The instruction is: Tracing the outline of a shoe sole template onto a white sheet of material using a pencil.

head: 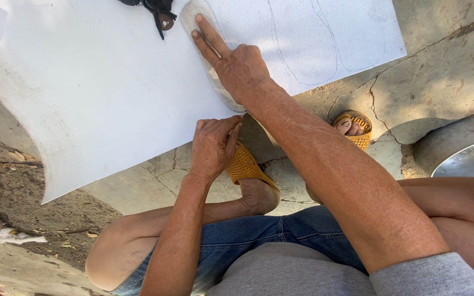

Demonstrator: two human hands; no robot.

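A: Your right hand (240, 66) lies flat on the sole template (207, 55), 2 fingers (210, 34) stretched along it, pinning it to the white sheet (94, 93). That grip is released, pressing rather than grasping.

B: And the left?

A: Your left hand (212, 145) sits at the sheet's near edge, just below the template's heel, fingers curled tight. It looks clenched on something thin, but I cannot tell what; nothing shows between the fingers.

B: So which step is this?

A: Tracing, I judge. 2 pencilled outlines (308, 44) already stand on the sheet to the right, well apart from the template. This one looks set in place and not yet drawn round.

B: What does the next move call for?

A: Steady downward pressure so the template cannot slide, and a line hugging its rim. The sheet lies on cracked concrete (440, 77), over your sandal (245, 164), so expect it to flex
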